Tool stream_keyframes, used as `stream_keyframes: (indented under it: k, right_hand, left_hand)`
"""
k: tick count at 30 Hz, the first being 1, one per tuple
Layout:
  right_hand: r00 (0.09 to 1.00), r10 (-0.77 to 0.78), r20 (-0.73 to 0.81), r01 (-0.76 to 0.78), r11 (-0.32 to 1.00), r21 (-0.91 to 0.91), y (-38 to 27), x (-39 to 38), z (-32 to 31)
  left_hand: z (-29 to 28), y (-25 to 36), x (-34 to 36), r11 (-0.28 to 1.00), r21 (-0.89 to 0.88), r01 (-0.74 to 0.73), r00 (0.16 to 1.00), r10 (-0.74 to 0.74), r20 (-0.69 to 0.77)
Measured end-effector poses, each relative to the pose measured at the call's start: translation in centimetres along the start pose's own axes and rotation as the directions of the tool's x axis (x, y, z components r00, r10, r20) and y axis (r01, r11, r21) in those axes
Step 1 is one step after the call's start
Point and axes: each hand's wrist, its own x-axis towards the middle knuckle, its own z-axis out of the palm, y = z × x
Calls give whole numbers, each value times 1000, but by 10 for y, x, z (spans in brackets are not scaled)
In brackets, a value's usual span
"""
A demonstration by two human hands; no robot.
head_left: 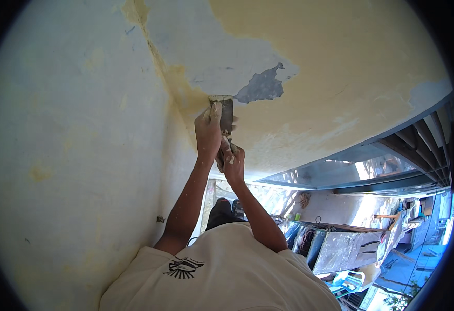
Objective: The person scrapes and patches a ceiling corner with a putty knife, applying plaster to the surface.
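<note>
A wide putty knife [227,116] with a dark, smeared blade is held up against the yellow and white wall [310,83], close to the inside corner. My right hand [233,161], spotted with pale filler, is closed around its handle. Higher up, my left hand [209,132] grips the blade, its thumb side along the left edge and fingertips showing past the right edge. The blade's top edge carries pale filler. Just right of that edge lies a bare grey patch [263,85] with a ragged outline.
To my left, a whitish wall [81,145] meets the worked wall at a corner. A window with a reflective ledge [351,166] and dark bars [419,140] is on the right. Down at lower right are a stained board [341,251] and a light blue plastic chair [347,281].
</note>
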Motion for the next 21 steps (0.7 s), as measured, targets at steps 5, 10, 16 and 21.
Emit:
stream_keyframes:
  k: [5, 10, 16, 21]
  right_hand:
    - [979, 162, 125, -183, 968, 173, 36, -10, -1]
    - [976, 193, 103, -208, 964, 163, 29, -5, 4]
    - [943, 306, 129, -326, 929, 177, 48, -16, -1]
    - [995, 5, 104, -9, 999, 44, 37, -2, -1]
  left_hand:
    - [-4, -22, -2, 998, 15, 63, 998, -64, 14]
    - [-2, 9, 1, 997, 24, 71, 997, -72, 36]
    - [-10, -23, -7, 992, 0, 129, 991, -129, 48]
    - [-2, 0, -2, 999, -18, 40, 999, -39, 34]
